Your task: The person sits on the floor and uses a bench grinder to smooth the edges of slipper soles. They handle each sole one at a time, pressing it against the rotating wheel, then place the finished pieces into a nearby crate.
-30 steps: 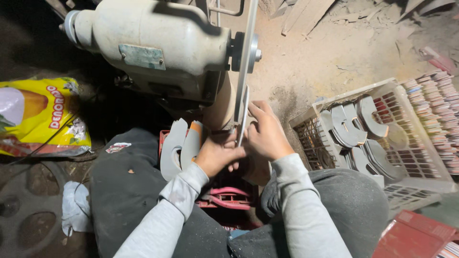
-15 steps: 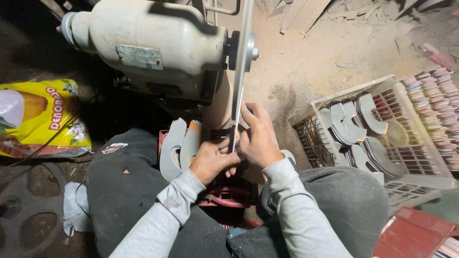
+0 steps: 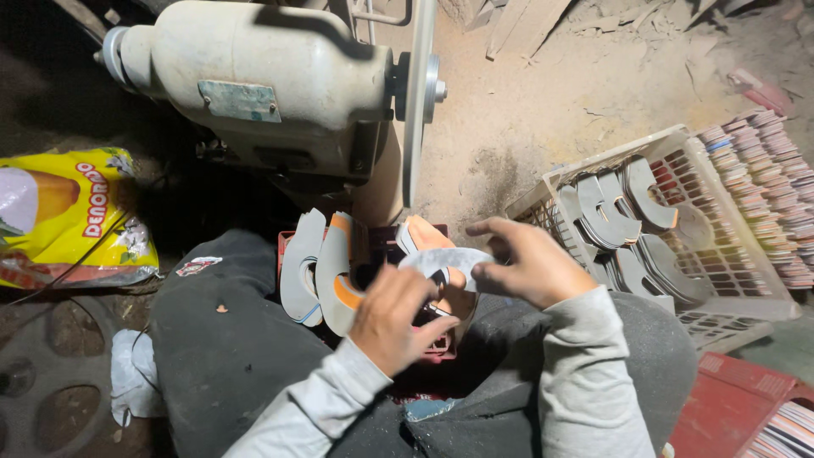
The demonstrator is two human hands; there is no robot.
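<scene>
Grey curved cut-out piece is held between both hands over the lap, just below the rim of the grinding disc. Left hand is closed on the piece's lower left edge, fingers curled around it. Right hand is closed on the right end, thumb and fingertips pinched on it. Piece is held roughly flat, not touching the disc. Beneath the hands a red crate is seen between the knees; similar grey and orange pieces stand on edge at its left side. Cream motor housing is mounted left of the disc. White slotted basket rests on the dusty floor at the right, with more curved pieces laid in it. A row of stacked thin pieces runs along the basket's far right edge. Yellow bag lies on the floor at the left.
</scene>
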